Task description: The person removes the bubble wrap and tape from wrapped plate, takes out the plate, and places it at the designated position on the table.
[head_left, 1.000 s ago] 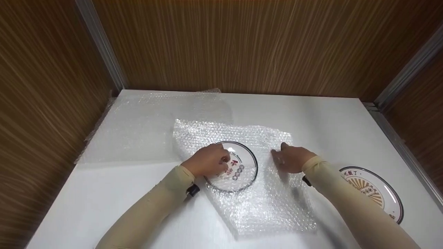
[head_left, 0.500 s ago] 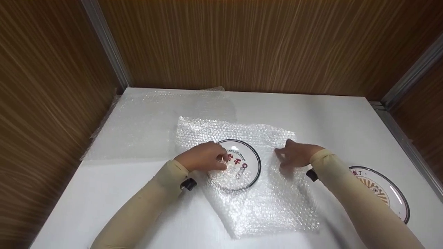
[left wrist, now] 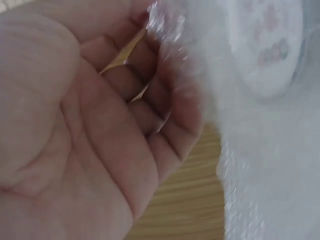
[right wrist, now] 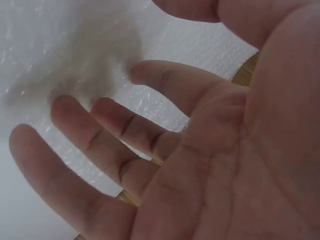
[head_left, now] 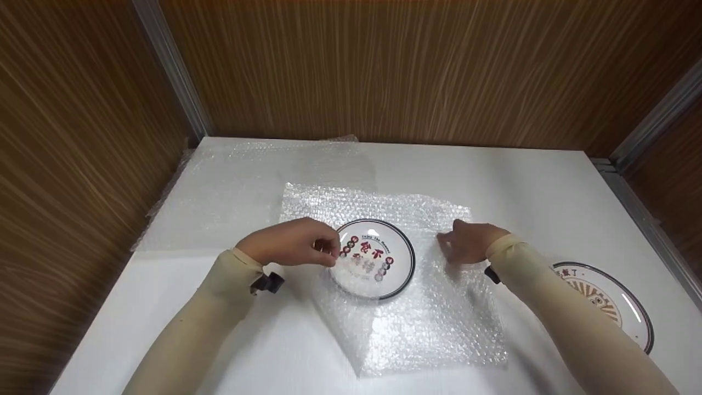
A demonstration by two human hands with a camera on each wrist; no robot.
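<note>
A round white plate point(head_left: 378, 247) with a dark rim and red characters lies on a sheet of bubble wrap point(head_left: 417, 334). Its lower part looks hazy, with a layer of clear wrap over it. At the plate's left edge, my left hand point(head_left: 296, 241) pinches an edge of the bubble wrap between thumb and fingertips; the left wrist view shows the wrap point(left wrist: 167, 22) at those fingertips. My right hand point(head_left: 469, 241) is to the right of the plate, fingertips against the wrap. In the right wrist view, the fingers point(right wrist: 90, 135) are spread and fairly straight over the wrap.
Another sheet of bubble wrap point(head_left: 230, 203) lies flat at the back left of the white table point(head_left: 526, 192). A second dark-rimmed plate point(head_left: 630, 302), with an orange sunburst print, is partly hidden by the right forearm. Wood-grain panels point(head_left: 384, 71) enclose the back and sides.
My left hand has moved left from over the plate to its left edge, drawing the wrap along. More of the plate's print shows. The right hand has barely moved.
</note>
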